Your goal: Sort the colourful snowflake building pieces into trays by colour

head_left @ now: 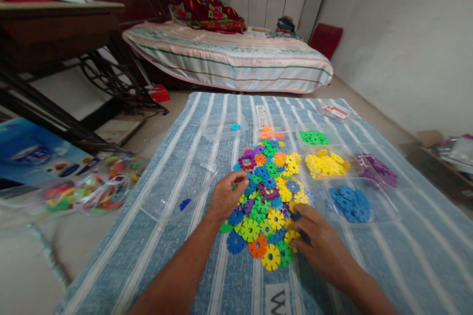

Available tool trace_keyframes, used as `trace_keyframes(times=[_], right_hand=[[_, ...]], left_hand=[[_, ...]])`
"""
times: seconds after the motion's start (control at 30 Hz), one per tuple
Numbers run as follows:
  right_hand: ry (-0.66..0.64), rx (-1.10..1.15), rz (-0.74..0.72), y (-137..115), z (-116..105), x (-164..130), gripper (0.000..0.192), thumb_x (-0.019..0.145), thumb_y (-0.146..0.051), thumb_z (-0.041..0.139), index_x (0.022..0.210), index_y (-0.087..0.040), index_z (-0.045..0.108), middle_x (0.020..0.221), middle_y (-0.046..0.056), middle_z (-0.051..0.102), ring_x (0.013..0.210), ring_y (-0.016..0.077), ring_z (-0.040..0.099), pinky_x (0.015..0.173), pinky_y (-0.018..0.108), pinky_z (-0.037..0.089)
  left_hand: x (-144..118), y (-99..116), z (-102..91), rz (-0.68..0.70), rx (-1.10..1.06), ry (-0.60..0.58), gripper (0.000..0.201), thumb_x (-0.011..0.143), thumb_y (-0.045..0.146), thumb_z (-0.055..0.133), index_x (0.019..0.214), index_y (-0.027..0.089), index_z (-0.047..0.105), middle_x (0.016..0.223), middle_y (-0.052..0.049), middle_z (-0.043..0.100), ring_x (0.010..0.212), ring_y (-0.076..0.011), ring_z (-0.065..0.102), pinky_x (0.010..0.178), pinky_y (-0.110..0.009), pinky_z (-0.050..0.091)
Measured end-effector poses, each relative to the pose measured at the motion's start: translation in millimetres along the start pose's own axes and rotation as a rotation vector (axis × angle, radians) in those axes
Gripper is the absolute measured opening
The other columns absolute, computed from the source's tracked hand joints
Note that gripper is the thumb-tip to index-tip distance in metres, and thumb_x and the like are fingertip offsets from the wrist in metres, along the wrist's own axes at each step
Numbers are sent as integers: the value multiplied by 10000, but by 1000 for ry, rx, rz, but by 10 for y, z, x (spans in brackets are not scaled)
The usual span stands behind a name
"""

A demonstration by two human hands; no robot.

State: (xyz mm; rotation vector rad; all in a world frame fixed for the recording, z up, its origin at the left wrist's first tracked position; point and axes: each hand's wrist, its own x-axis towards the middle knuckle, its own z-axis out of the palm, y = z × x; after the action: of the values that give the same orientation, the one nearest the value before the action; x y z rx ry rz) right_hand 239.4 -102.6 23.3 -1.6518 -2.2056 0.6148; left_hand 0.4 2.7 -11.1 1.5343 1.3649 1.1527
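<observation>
A heap of colourful notched plastic discs (pixel 260 209) lies in the middle of the striped cloth, mixing yellow, green, blue, orange and purple. My left hand (pixel 228 196) hovers over the heap's left side, thumb and fingers pinched together; a speck of green shows at the fingertips, but what they hold is unclear. At the right edge of the heap, my right hand (pixel 320 240) has its thumb and fingers apart, touching or close to yellow discs (pixel 291 237). Clear boxes to the right hold sorted pieces: blue (pixel 349 204), yellow (pixel 325 165), green (pixel 314 138) and purple (pixel 379 171).
Orange discs (pixel 271 134) sit in a box beyond the heap. Two clear boxes on the left contain a light blue disc (pixel 235 127) and a dark blue piece (pixel 185 204). A small clear pack (pixel 335 111) lies far right. Bagged pieces (pixel 103 192) are on the floor, left.
</observation>
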Motion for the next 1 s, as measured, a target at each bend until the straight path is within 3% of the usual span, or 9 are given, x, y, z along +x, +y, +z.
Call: trace_keyframes(times=[0.27, 0.4, 0.47, 0.6, 0.67, 0.77, 0.87, 1.0], right_hand=[[124, 152, 16, -2, 11, 15, 93, 768, -192, 565, 679, -210, 587, 1124, 64, 606, 1089, 206, 546, 937, 368, 453], [180, 140, -31, -14, -131, 53, 125, 800, -242, 552, 681, -222, 582, 1048, 46, 650, 1023, 200, 592, 880, 359, 487], [296, 102, -65, 41, -291, 143, 136, 818, -282, 539, 702, -228, 585, 1001, 40, 667, 965, 194, 619, 849, 356, 499], [753, -121, -48, 215, -682, 402, 136, 818, -335, 548, 778, -216, 600, 898, 58, 673, 885, 211, 631, 845, 394, 489], [883, -213, -35, 251, -776, 496, 147, 817, -335, 554, 836, -202, 612, 866, 70, 671, 877, 223, 626, 841, 405, 486], [788, -188, -128, 176, -665, 536, 129, 835, -306, 542, 860, -204, 617, 844, 60, 672, 832, 202, 632, 799, 372, 510], [521, -64, -252, 13, -377, 474, 127, 859, -247, 503, 864, -217, 627, 895, 53, 673, 886, 179, 629, 829, 349, 517], [225, 2, -312, -161, -116, 292, 153, 809, -180, 541, 906, -221, 652, 1086, 75, 637, 1105, 215, 551, 952, 400, 465]], left_hand=[[-8, 3, -3, -16, -7, -14, 259, 751, 360, 601, 924, 178, 663, 916, -44, 701, 884, -182, 640, 823, -301, 495], [-9, 34, -1, -26, -8, -13, 259, 749, 365, 602, 918, 179, 664, 909, -42, 701, 880, -183, 643, 826, -304, 497], [-10, 48, -2, -30, -14, -5, 251, 740, 367, 609, 902, 183, 667, 900, -38, 704, 872, -182, 644, 818, -300, 500], [-15, 54, -9, -16, -6, 4, 245, 740, 352, 610, 908, 182, 667, 889, -39, 706, 853, -177, 647, 813, -298, 502], [-18, 50, -12, -9, 1, 0, 243, 748, 342, 601, 918, 181, 664, 901, -43, 704, 853, -176, 647, 818, -302, 500], [-23, 50, -13, -13, 6, -9, 244, 753, 338, 595, 927, 179, 660, 920, -46, 702, 867, -177, 645, 830, -307, 497], [-29, 59, -10, -14, 9, -8, 246, 757, 338, 592, 931, 176, 658, 933, -49, 700, 871, -176, 645, 837, -307, 496], [-38, 69, -7, -10, 9, -2, 237, 758, 332, 591, 926, 181, 662, 930, -47, 702, 874, -178, 644, 829, -308, 500]])
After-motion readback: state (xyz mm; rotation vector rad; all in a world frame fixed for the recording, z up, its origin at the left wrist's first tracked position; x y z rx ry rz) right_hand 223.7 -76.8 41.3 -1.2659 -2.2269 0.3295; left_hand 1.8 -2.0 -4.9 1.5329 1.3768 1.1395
